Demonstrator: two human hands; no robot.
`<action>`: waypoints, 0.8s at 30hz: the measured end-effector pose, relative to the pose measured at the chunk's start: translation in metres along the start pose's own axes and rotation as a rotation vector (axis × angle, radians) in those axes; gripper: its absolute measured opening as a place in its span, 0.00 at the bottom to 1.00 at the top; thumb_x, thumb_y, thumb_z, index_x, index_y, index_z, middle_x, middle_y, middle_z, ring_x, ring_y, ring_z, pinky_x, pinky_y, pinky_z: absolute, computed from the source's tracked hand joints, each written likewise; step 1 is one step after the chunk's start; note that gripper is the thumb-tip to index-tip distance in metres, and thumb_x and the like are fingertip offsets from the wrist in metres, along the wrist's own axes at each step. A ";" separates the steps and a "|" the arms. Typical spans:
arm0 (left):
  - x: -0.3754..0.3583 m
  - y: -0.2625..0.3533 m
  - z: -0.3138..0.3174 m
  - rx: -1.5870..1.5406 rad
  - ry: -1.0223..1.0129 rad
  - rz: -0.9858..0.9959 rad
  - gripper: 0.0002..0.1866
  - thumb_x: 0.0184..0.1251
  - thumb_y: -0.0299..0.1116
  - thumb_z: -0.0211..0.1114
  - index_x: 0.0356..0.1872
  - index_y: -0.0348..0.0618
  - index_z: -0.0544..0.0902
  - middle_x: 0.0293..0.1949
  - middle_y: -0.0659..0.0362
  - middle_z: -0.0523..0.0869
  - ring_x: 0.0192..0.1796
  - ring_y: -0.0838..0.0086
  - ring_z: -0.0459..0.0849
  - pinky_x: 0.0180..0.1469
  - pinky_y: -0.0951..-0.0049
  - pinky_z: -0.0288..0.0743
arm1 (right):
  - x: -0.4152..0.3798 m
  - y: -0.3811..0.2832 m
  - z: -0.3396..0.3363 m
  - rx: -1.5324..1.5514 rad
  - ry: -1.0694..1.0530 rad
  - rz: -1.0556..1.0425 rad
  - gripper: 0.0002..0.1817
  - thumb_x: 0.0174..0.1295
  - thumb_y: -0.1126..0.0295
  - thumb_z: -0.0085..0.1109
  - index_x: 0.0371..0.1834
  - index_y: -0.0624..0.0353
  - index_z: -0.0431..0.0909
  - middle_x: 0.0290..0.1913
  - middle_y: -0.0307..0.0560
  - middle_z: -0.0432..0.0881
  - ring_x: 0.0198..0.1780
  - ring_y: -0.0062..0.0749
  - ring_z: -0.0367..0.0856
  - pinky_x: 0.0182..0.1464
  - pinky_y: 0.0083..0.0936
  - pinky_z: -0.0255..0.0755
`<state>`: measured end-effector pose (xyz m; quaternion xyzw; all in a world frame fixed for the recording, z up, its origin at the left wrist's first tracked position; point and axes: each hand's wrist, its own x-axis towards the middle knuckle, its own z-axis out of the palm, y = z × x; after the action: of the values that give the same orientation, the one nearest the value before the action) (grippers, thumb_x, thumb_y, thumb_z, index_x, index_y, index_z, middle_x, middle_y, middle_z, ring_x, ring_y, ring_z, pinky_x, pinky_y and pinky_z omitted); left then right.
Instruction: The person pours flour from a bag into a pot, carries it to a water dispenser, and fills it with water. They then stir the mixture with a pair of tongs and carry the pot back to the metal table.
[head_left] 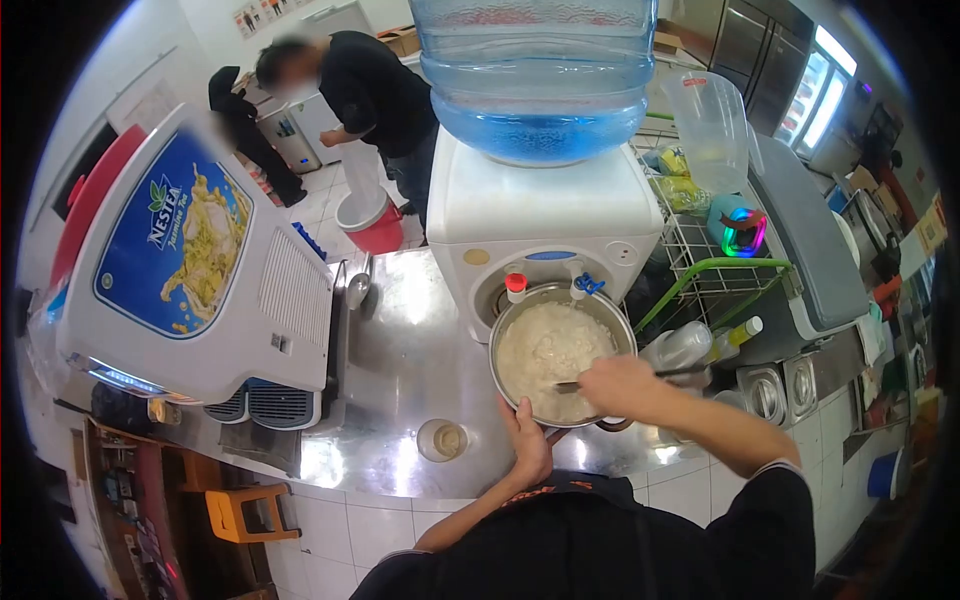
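Note:
A round metal pot (495, 357) stands under the taps of the white water dispenser (545, 205), full of a pale, frothy mixture (555, 345). My left hand (528, 442) grips the pot's near left side, thumb by the rim. Over the pot's right half, my right hand (615, 388) is closed round the handle of a long utensil (567, 387); its lower end is sunk in the mixture, so its kind is hidden. To the left on the steel counter (385, 340) is a small clear cup (441, 440) with beige content.
A drink machine (190, 260) stands left, a metal scoop (359, 288) beside it. A large water bottle (535, 80) tops the dispenser. Right are a wire rack (700, 265), a clear jug (708, 130) and bottles (685, 345). A person (375, 100) stands beyond, near a red bucket (370, 220).

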<state>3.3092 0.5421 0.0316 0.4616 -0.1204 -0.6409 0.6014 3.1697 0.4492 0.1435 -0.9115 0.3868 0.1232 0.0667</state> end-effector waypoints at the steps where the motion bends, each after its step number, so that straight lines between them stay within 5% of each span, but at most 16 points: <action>1: 0.000 0.001 -0.001 -0.002 0.002 -0.002 0.35 0.70 0.61 0.46 0.72 0.59 0.48 0.71 0.49 0.59 0.69 0.48 0.68 0.56 0.37 0.75 | -0.005 0.006 -0.011 0.036 -0.086 0.028 0.08 0.56 0.67 0.58 0.29 0.58 0.84 0.29 0.52 0.86 0.32 0.45 0.88 0.33 0.38 0.81; 7: 0.003 -0.005 -0.004 -0.036 -0.011 0.003 0.38 0.69 0.62 0.49 0.72 0.60 0.46 0.71 0.50 0.58 0.70 0.49 0.67 0.57 0.34 0.73 | 0.008 -0.014 0.015 -0.049 0.155 0.104 0.09 0.56 0.65 0.59 0.29 0.58 0.84 0.30 0.51 0.86 0.33 0.46 0.88 0.34 0.38 0.81; 14: 0.006 -0.008 -0.009 -0.023 0.015 0.014 0.35 0.71 0.59 0.47 0.72 0.59 0.47 0.71 0.49 0.58 0.70 0.48 0.66 0.57 0.34 0.74 | -0.009 0.008 -0.007 0.076 -0.026 0.039 0.07 0.57 0.68 0.57 0.31 0.57 0.84 0.28 0.50 0.85 0.32 0.44 0.88 0.34 0.38 0.81; 16: 0.005 -0.009 -0.005 -0.026 0.028 0.005 0.34 0.72 0.59 0.46 0.72 0.59 0.47 0.71 0.49 0.58 0.70 0.48 0.66 0.57 0.34 0.74 | -0.009 0.011 -0.010 -0.045 0.081 0.145 0.07 0.57 0.68 0.57 0.31 0.57 0.83 0.28 0.50 0.85 0.32 0.44 0.88 0.36 0.39 0.81; 17: 0.005 -0.008 -0.006 -0.029 0.035 -0.005 0.34 0.72 0.59 0.46 0.72 0.59 0.47 0.71 0.49 0.58 0.70 0.48 0.67 0.57 0.34 0.73 | -0.004 0.000 -0.009 -0.094 0.101 0.186 0.07 0.58 0.70 0.56 0.31 0.51 0.86 0.31 0.47 0.85 0.34 0.40 0.88 0.33 0.32 0.81; 22: 0.007 -0.011 -0.009 -0.042 0.006 -0.011 0.35 0.71 0.60 0.47 0.72 0.60 0.47 0.71 0.50 0.58 0.70 0.47 0.66 0.58 0.35 0.72 | 0.003 -0.020 0.014 -0.052 0.123 0.139 0.04 0.54 0.72 0.60 0.29 0.54 0.85 0.30 0.49 0.85 0.34 0.41 0.88 0.32 0.32 0.81; 24: 0.003 -0.006 -0.005 -0.026 0.036 -0.010 0.36 0.70 0.61 0.48 0.73 0.61 0.47 0.72 0.50 0.58 0.70 0.47 0.66 0.59 0.34 0.71 | -0.007 -0.009 0.002 -0.002 -0.062 0.026 0.04 0.53 0.72 0.60 0.29 0.55 0.85 0.29 0.49 0.85 0.34 0.42 0.88 0.33 0.33 0.80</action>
<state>3.3097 0.5425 0.0233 0.4658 -0.0991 -0.6370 0.6061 3.1714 0.4602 0.1439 -0.9023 0.3960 0.1527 0.0761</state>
